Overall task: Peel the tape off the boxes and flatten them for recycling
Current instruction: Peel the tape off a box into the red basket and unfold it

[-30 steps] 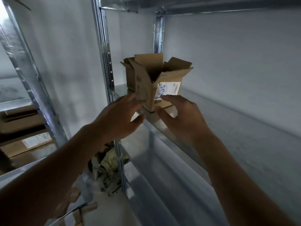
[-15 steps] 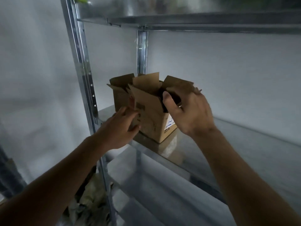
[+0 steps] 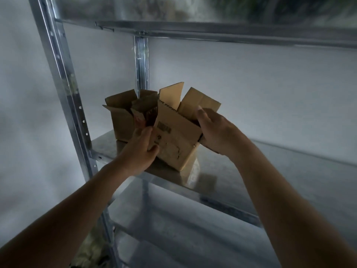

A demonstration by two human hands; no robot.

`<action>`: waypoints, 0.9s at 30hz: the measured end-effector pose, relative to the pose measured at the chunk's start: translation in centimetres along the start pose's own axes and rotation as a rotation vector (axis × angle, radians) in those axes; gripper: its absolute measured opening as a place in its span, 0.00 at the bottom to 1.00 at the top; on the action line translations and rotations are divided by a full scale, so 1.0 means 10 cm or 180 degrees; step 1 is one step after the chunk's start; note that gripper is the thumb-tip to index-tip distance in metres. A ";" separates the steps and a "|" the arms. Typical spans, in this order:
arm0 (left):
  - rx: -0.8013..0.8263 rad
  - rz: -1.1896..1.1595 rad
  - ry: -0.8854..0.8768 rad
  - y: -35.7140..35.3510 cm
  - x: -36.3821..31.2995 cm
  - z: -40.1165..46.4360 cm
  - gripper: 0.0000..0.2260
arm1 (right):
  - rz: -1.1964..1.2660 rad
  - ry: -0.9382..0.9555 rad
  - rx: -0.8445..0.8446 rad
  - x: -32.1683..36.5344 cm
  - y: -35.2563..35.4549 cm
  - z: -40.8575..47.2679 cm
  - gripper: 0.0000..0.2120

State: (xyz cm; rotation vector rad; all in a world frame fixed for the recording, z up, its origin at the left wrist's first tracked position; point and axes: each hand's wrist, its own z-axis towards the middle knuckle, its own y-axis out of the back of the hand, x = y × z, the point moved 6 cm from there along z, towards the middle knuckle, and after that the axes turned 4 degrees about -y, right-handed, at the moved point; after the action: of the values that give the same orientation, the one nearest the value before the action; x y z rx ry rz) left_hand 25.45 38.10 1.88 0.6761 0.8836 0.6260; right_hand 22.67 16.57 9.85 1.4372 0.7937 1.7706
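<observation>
My left hand (image 3: 140, 151) grips the near left corner of the front box (image 3: 177, 140), thumb on its printed face and fingers curled round the edge. My right hand (image 3: 216, 132) holds the same box at 3 o'clock, thumb hooked over the rim into the opening and fingers wrapped around the outer wall (the fingertips are hidden behind the cardboard). The box sits tilted, its flaps standing up, on the metal shelf (image 3: 212, 171). At 10 o'clock from it, touching or just behind, a second open box (image 3: 119, 120) stands by the shelf's rear upright (image 3: 142, 62).
</observation>
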 end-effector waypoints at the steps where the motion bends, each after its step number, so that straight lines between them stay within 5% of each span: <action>1: -0.0115 -0.0050 -0.0077 0.01 -0.02 0.02 0.14 | 0.0036 -0.0037 0.0073 0.00 -0.02 -0.01 0.29; 4: -0.0232 -0.0545 -0.0073 0.01 0.00 0.08 0.06 | 0.0514 -0.0061 0.0196 -0.03 -0.06 -0.04 0.25; 6: -0.0034 -0.1499 0.0356 -0.04 0.04 0.11 0.08 | 0.0894 -0.0036 0.0383 -0.06 -0.08 -0.07 0.19; 9: 0.0334 -0.3085 0.1247 -0.25 0.00 0.10 0.21 | 0.1069 -0.0290 0.0570 -0.17 -0.08 -0.10 0.30; 13: 0.0092 -0.3199 0.1233 -0.39 -0.14 0.20 0.28 | 0.1297 -0.0555 0.0414 -0.37 -0.05 -0.19 0.36; 17: -0.0148 -0.3409 0.1372 -0.54 -0.34 0.26 0.13 | 0.1610 -0.0636 0.0217 -0.59 -0.04 -0.36 0.32; 27: 0.0372 -0.2883 -0.0004 -0.69 -1.76 0.52 0.17 | 0.3215 -0.0142 -0.0415 -1.25 0.64 -1.01 0.48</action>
State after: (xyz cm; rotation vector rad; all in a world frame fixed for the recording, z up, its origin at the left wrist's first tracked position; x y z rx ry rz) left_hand 22.66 19.53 7.58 0.3147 1.1117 -0.2385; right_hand 13.40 2.33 6.34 1.9434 -0.1584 2.4112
